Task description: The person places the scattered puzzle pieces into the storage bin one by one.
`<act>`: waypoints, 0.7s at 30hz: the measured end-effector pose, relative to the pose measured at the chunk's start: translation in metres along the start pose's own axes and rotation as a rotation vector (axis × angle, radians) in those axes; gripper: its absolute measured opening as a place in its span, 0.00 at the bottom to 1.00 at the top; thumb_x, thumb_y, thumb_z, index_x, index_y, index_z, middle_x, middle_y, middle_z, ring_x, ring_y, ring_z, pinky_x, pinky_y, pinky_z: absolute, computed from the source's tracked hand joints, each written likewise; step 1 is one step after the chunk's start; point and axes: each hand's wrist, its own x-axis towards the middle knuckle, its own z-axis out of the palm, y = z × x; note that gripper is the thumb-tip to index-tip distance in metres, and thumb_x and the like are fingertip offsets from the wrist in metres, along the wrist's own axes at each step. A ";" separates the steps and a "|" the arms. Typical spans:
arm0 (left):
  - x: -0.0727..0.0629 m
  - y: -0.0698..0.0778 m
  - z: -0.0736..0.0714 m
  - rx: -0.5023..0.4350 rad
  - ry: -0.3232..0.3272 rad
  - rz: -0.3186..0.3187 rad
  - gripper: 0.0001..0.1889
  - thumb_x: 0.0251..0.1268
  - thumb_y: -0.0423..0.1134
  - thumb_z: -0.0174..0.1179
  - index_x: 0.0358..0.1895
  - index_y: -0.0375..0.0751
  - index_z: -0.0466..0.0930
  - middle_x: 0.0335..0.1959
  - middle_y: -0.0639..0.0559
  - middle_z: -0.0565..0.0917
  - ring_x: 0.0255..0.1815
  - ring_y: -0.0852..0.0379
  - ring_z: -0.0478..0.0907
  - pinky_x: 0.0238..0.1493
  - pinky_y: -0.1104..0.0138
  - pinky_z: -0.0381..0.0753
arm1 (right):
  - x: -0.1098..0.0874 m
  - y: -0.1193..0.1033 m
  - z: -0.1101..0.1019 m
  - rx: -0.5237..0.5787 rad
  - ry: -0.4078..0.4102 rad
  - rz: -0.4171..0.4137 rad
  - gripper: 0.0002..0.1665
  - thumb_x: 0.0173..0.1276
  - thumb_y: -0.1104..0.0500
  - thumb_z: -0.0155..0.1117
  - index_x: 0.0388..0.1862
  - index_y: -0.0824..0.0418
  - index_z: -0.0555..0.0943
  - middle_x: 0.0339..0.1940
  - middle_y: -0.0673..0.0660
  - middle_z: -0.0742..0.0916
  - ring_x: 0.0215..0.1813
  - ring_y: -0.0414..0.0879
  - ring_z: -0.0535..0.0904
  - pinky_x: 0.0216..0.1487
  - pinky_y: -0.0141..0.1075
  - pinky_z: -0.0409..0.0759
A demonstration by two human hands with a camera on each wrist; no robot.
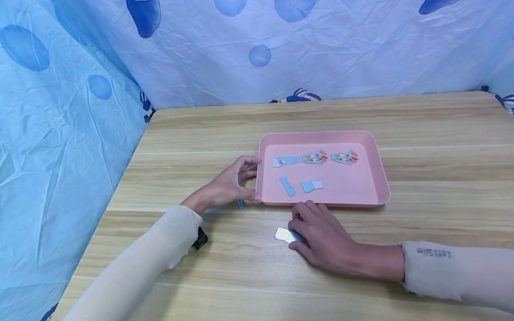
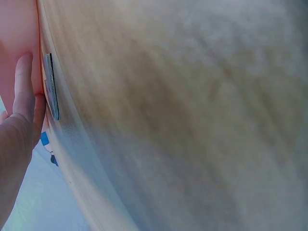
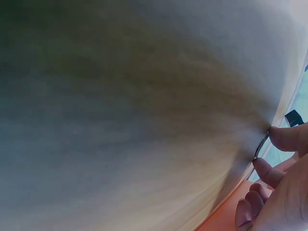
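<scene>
My right hand [image 1: 324,236] pinches a flat, shiny, light-blue puzzle piece [image 1: 283,234] between thumb and forefinger, low over the table in front of the tray. In the right wrist view the piece [image 3: 261,146] shows as a thin edge at the fingertips. My left hand [image 1: 228,185] rests against the left side of the pink tray [image 1: 377,176], its thumb at the near corner and its fingers along the wall. Beneath that hand a small blue piece [image 1: 241,204] lies on the table, partly hidden. In the left wrist view a straight finger [image 2: 24,86] touches the tray's wall.
Inside the tray lie a blue strip-like piece [image 1: 287,185], a blue-and-white piece [image 1: 312,185], a pale blue piece [image 1: 286,161] and two multicoloured pieces [image 1: 314,157]. Around the wooden table [image 1: 448,153] hangs blue patterned cloth [image 1: 192,59] at the back and left.
</scene>
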 end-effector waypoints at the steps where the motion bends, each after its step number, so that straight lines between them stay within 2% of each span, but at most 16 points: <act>1: 0.000 0.000 0.000 -0.001 0.000 0.002 0.47 0.44 0.31 0.76 0.68 0.48 0.57 0.70 0.53 0.64 0.69 0.57 0.64 0.71 0.63 0.63 | 0.001 0.000 0.000 -0.003 -0.002 -0.003 0.14 0.56 0.50 0.74 0.33 0.55 0.81 0.39 0.48 0.73 0.41 0.43 0.64 0.41 0.35 0.64; 12: 0.001 0.001 -0.002 -0.005 -0.010 0.014 0.47 0.44 0.30 0.76 0.68 0.46 0.57 0.70 0.52 0.64 0.69 0.56 0.64 0.71 0.62 0.64 | 0.005 -0.002 -0.001 0.032 -0.045 -0.021 0.08 0.54 0.59 0.69 0.28 0.56 0.77 0.39 0.48 0.71 0.42 0.44 0.62 0.43 0.34 0.63; 21: 0.000 -0.001 -0.001 0.006 -0.003 0.004 0.46 0.46 0.31 0.75 0.68 0.48 0.57 0.69 0.54 0.64 0.69 0.57 0.64 0.71 0.64 0.63 | 0.007 0.002 -0.001 0.011 -0.072 -0.167 0.07 0.48 0.60 0.66 0.28 0.57 0.79 0.42 0.50 0.74 0.45 0.45 0.64 0.46 0.34 0.66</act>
